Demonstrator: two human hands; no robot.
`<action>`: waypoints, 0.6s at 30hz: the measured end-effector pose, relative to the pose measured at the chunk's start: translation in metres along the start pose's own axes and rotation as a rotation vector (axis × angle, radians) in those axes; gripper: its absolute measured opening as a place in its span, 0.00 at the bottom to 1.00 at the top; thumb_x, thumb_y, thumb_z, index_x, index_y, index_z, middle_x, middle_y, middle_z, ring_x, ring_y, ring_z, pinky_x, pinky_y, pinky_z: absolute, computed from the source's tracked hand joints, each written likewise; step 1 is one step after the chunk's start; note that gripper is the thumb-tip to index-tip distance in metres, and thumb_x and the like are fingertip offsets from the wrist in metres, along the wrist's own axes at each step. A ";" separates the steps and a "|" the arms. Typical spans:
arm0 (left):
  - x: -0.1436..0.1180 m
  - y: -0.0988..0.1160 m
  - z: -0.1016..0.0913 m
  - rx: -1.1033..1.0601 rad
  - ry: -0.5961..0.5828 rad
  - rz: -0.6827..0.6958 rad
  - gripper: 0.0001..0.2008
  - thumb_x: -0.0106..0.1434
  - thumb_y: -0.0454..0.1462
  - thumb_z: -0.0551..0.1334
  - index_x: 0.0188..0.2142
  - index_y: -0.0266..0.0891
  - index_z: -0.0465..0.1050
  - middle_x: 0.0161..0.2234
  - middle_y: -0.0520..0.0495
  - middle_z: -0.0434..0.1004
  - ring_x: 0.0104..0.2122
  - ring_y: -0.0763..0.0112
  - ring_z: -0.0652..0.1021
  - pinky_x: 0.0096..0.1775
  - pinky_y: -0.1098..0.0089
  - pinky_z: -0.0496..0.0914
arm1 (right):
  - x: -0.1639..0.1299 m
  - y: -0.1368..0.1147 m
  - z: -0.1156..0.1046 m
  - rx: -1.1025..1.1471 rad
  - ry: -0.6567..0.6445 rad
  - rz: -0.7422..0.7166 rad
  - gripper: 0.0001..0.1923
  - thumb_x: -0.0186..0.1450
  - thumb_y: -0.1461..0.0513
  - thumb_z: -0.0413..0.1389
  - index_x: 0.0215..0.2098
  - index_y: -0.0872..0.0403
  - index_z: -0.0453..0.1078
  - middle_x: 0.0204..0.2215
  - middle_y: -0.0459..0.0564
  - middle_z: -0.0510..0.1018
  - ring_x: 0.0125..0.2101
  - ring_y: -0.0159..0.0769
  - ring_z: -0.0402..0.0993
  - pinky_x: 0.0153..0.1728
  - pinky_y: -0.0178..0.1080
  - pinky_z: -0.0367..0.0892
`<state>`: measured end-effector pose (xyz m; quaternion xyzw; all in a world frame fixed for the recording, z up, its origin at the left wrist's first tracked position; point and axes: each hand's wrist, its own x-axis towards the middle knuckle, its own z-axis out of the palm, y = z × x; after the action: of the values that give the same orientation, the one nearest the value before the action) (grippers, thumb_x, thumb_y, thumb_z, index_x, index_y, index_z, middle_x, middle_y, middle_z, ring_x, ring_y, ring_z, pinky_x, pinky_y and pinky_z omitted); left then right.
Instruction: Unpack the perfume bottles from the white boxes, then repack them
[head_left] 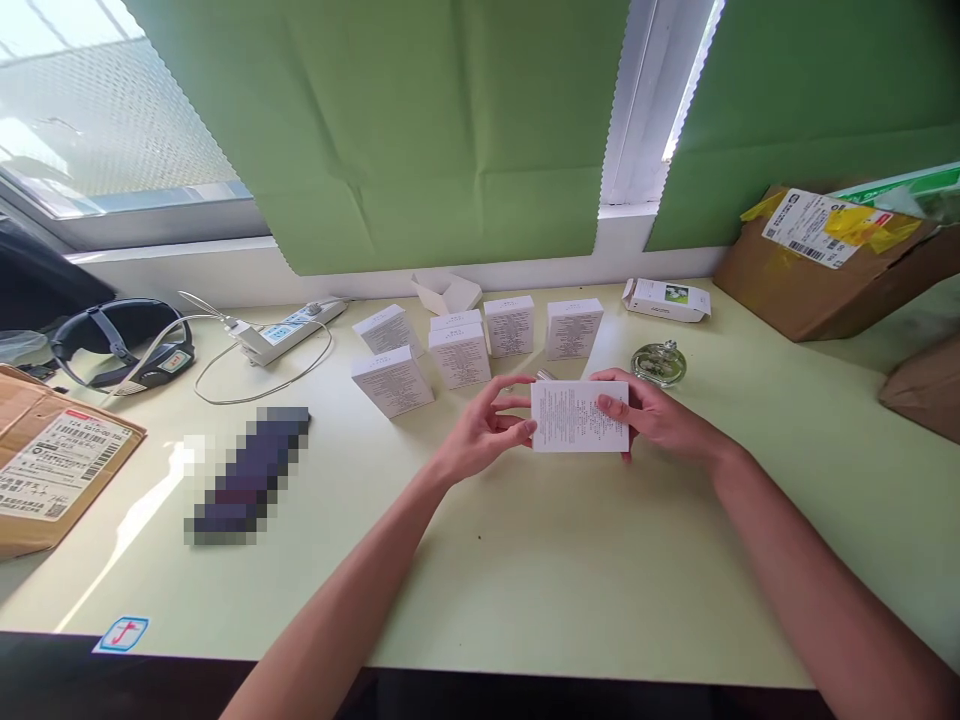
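White printed box (574,425) lies between two hands: the right hand (651,412) clamps its right end, thumb across the face; parted fingers of the left hand (484,432) meet its left edge.

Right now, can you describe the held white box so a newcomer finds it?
On the pale table, find the left hand and right hand. Between them is a white box with dark print. Similar boxes stand behind it; only this one is held.

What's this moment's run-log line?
right hand: grips white rectangular printed cardboard box; left hand: at box's left edge; nearby: white printed boxes, round transparent glass bottle
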<state>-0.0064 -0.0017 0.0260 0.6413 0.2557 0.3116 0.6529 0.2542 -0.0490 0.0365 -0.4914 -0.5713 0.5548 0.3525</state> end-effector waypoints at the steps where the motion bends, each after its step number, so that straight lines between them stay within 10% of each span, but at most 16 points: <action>1: 0.000 -0.001 0.000 0.000 -0.004 -0.007 0.24 0.63 0.41 0.64 0.56 0.46 0.60 0.52 0.41 0.73 0.35 0.70 0.80 0.41 0.62 0.77 | -0.001 0.002 0.000 0.009 -0.007 0.009 0.24 0.64 0.46 0.57 0.52 0.47 0.64 0.32 0.47 0.73 0.29 0.37 0.74 0.19 0.37 0.75; 18: 0.003 0.002 -0.007 -0.025 0.290 0.183 0.22 0.65 0.43 0.63 0.56 0.45 0.61 0.47 0.43 0.78 0.40 0.66 0.80 0.38 0.68 0.75 | 0.052 -0.088 -0.021 -0.357 -0.296 0.148 0.21 0.61 0.45 0.58 0.47 0.46 0.68 0.39 0.51 0.78 0.40 0.43 0.77 0.26 0.38 0.79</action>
<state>-0.0092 0.0052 0.0282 0.6022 0.2841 0.4620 0.5858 0.2449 0.0152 0.1183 -0.4997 -0.6683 0.5354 0.1307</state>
